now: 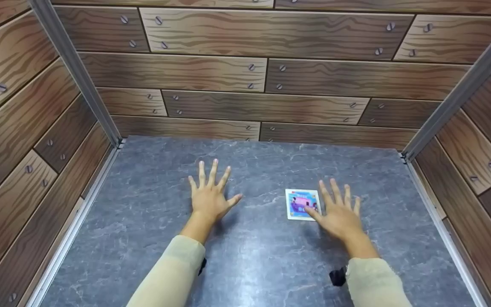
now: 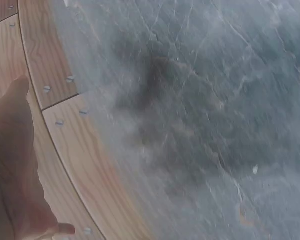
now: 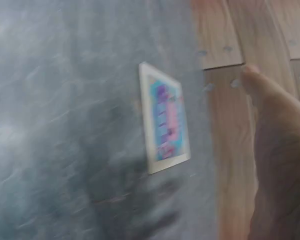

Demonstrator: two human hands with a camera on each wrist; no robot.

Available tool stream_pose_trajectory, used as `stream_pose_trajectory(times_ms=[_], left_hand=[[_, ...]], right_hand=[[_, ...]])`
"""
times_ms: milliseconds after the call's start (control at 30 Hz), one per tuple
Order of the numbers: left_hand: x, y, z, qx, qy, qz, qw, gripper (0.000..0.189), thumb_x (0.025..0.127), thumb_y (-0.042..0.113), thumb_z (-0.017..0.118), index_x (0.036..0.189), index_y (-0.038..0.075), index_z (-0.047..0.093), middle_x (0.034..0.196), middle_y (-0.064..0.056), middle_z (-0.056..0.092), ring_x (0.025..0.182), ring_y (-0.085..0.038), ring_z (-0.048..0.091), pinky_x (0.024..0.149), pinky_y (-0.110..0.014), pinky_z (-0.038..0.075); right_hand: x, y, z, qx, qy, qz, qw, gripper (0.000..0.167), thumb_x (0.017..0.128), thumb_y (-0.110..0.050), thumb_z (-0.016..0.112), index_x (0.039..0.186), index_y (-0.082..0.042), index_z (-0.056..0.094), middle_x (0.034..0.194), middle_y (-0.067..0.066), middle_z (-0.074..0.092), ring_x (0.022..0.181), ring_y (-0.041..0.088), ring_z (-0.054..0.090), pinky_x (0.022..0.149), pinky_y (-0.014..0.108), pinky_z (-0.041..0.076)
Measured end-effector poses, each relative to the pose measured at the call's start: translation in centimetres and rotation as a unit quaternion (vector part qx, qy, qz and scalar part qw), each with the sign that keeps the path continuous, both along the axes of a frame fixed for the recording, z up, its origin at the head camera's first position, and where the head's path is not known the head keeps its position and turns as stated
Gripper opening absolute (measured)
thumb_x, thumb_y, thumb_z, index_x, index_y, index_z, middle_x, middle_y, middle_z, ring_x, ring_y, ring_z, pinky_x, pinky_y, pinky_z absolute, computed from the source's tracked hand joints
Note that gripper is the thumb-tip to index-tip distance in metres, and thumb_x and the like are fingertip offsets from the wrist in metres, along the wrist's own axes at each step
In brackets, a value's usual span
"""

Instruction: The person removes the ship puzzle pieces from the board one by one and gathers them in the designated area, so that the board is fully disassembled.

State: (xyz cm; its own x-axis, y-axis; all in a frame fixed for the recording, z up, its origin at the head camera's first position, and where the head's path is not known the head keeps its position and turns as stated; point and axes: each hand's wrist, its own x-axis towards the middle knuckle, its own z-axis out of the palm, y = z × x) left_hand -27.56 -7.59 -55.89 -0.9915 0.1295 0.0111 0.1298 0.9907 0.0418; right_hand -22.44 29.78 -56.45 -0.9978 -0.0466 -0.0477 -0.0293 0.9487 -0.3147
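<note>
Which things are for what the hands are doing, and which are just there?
Probably for the job:
- white-edged picture card
- right hand, nearest the card
- left hand, holding nothing

Just there:
- grey tabletop
- wood-patterned walls
- metal posts

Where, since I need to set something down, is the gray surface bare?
Bare patches of the gray surface lie between the left hand and the left wall, between that hand and the card, and along the back wall. It is crowded around the card, which the right hand partly covers in the head view.
</note>
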Motion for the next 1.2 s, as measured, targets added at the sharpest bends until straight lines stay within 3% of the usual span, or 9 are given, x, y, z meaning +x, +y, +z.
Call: stream_pose_trajectory(times_ms=[200, 400, 667, 867, 967, 1067, 1133, 1200], left_hand=[[-0.6, 2.1, -1.0, 0.009, -0.001, -0.015, 0.9998, 0.095, 0.096, 0.091, 0.036, 0.174, 0.043, 0.01, 0.186, -0.001, -0.005, 0.171, -0.044, -0.003, 0.132, -0.075, 0.014], [-0.7, 4.1, -2.0, 0.011, -0.009, -0.036, 0.9992, 0.093, 0.098, 0.087, 0.041, 0.174, 0.042, 0.011, 0.186, -0.003, -0.003, 0.17, -0.046, -0.003, 0.132, -0.075, 0.012], [-0.7, 7.6, -2.9, 0.017, 0.003, -0.072, 0.9973, 0.092, 0.098, 0.086, 0.042, 0.174, 0.041, 0.014, 0.185, -0.003, 0.0, 0.17, -0.048, 0.005, 0.132, -0.073, 0.015], [-1.0, 10.5, -4.0, 0.064, 0.008, -0.112, 0.9916, 0.079, 0.104, 0.069, 0.05, 0.172, 0.033, 0.031, 0.183, -0.005, 0.022, 0.168, -0.043, 0.022, 0.132, -0.067, 0.027], [-1.5, 11.9, -4.6, 0.098, 0.011, -0.134, 0.986, 0.07, 0.106, 0.058, 0.056, 0.167, 0.025, 0.042, 0.177, -0.006, 0.037, 0.163, -0.037, 0.036, 0.128, -0.061, 0.036], [-1.9, 13.0, -5.1, 0.152, -0.008, -0.148, 0.9772, 0.063, 0.108, 0.049, 0.06, 0.162, 0.02, 0.049, 0.171, -0.005, 0.045, 0.156, -0.032, 0.046, 0.126, -0.054, 0.041], [-2.2, 13.6, -5.4, 0.208, -0.03, -0.153, 0.9656, 0.059, 0.108, 0.042, 0.064, 0.16, 0.017, 0.051, 0.166, -0.006, 0.049, 0.151, -0.03, 0.05, 0.126, -0.05, 0.043], [-2.4, 14.1, -5.6, 0.274, -0.058, -0.15, 0.9481, 0.058, 0.107, 0.034, 0.067, 0.159, 0.014, 0.051, 0.162, -0.008, 0.051, 0.145, -0.029, 0.057, 0.124, -0.046, 0.046]], right_hand=[[0.0, 1.6, -3.5, -0.013, 0.012, 0.009, 0.9998, 0.102, 0.101, -0.074, 0.056, 0.176, -0.02, 0.013, 0.183, 0.019, 0.006, 0.165, 0.059, -0.001, 0.128, 0.081, -0.001], [0.2, 2.3, -6.2, -0.01, 0.003, 0.012, 0.9999, 0.103, 0.1, -0.075, 0.056, 0.175, -0.015, 0.019, 0.182, 0.02, 0.012, 0.166, 0.057, 0.003, 0.13, 0.078, 0.002], [-0.2, 2.5, -7.7, -0.019, -0.011, 0.007, 0.9997, 0.101, 0.102, -0.077, 0.05, 0.175, -0.015, 0.016, 0.182, 0.022, 0.011, 0.167, 0.056, 0.002, 0.131, 0.077, -0.002], [-0.2, 2.3, -8.2, -0.017, -0.007, 0.001, 0.9998, 0.098, 0.102, -0.078, 0.048, 0.175, -0.018, 0.019, 0.182, 0.021, 0.013, 0.167, 0.055, 0.003, 0.131, 0.077, -0.002], [-0.2, 2.2, -8.3, -0.015, 0.002, -0.006, 0.9999, 0.096, 0.103, -0.077, 0.048, 0.174, -0.019, 0.021, 0.182, 0.021, 0.015, 0.167, 0.055, 0.005, 0.131, 0.076, -0.001], [-0.1, 2.1, -8.4, -0.013, 0.004, -0.01, 0.9999, 0.095, 0.103, -0.077, 0.048, 0.174, -0.019, 0.022, 0.182, 0.021, 0.015, 0.167, 0.054, 0.005, 0.131, 0.076, -0.001], [-0.2, 2.0, -8.4, -0.012, 0.003, -0.011, 0.9999, 0.095, 0.102, -0.076, 0.049, 0.174, -0.02, 0.023, 0.182, 0.02, 0.015, 0.167, 0.054, 0.006, 0.131, 0.076, -0.001], [-0.2, 2.0, -8.3, -0.009, 0.003, -0.009, 0.9999, 0.095, 0.103, -0.075, 0.049, 0.174, -0.019, 0.023, 0.182, 0.02, 0.015, 0.167, 0.054, 0.006, 0.131, 0.076, -0.001]])
